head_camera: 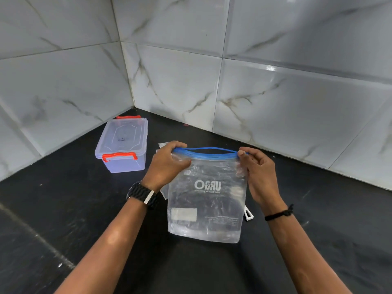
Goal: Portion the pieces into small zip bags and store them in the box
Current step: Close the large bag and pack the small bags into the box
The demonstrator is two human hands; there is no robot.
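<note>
We are early in the task: our left hand (169,160) and right hand (257,166) each pinch the blue zip strip of a clear plastic zip bag (205,200), held upright and empty over the black desk (63,209). The clear plastic box with red latches (123,145) stands to the left, lidded, nothing stored yet.

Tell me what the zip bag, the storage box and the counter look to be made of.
Zip bag: thin clear plastic film, glossy and wrinkled, with a blue zip strip.
Storage box: rigid see-through plastic, slightly frosted, with red-orange latches that look like plastic too.
Counter: dark, polished, probably stone; it shows faint reflections and scuffs.
</note>
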